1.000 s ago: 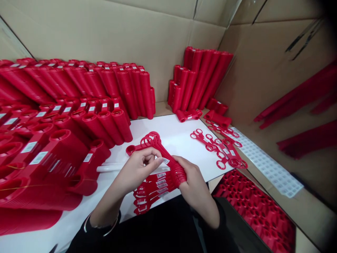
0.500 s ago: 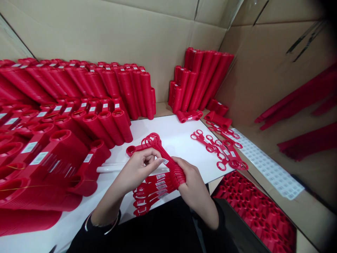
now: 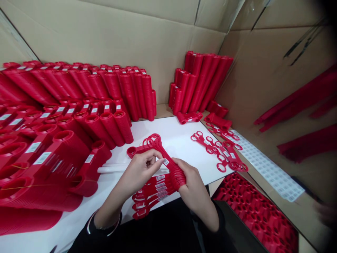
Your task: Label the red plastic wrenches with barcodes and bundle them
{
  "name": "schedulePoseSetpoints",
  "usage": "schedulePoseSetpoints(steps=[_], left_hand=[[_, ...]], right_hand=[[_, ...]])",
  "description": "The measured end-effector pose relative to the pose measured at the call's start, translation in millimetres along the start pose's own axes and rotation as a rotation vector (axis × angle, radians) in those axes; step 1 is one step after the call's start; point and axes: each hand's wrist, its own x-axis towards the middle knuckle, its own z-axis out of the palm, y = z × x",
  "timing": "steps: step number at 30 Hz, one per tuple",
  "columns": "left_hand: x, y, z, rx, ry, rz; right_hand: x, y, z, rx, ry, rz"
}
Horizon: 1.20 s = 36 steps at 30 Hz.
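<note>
The fanned bunch of red pieces point(image 3: 170, 162) is at the centre of the frame, slanting above the white table point(image 3: 179, 135). Of the hands, the right point(image 3: 195, 186) is curled around its lower right end; the left point(image 3: 144, 167) is partly closed, thumb and forefinger pinched at the white label point(image 3: 166, 161). Labelled red pieces point(image 3: 154, 191) lie fanned just below. Loose red pieces point(image 3: 223, 151) lie right of centre, beside the sticker sheet point(image 3: 268, 167). Stacked red pieces point(image 3: 105, 86) fill the left.

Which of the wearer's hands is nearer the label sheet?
The right hand: it grips the red parts, left of the label sheet. The left hand is farther left.
</note>
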Motion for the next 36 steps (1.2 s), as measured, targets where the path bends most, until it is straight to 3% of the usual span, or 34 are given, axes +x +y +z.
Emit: schedulePoseSetpoints(steps=[8, 13, 19, 25, 33, 36], left_hand=[[0, -11, 18.8, 0.591, 0.365, 0.393], [3, -18, 27.2, 0.555, 0.615, 0.386], [14, -28, 22.4, 0.448, 0.757, 0.292], [10, -22, 9.4, 0.188, 0.667, 0.227], [5, -27, 17.9, -0.308, 0.57, 0.223], [2, -31, 17.2, -0.228, 0.497, 0.247]], right_hand=[[0, 3, 2, 0.07, 0.017, -0.027], [-2, 3, 3, 0.097, 0.017, -0.019], [-2, 4, 7, 0.113, -0.037, -0.044], [-4, 13, 15, 0.194, -0.015, 0.002], [-9, 23, 8, 0.276, 0.04, 0.06], [-12, 33, 6, 0.307, 0.085, 0.088]])
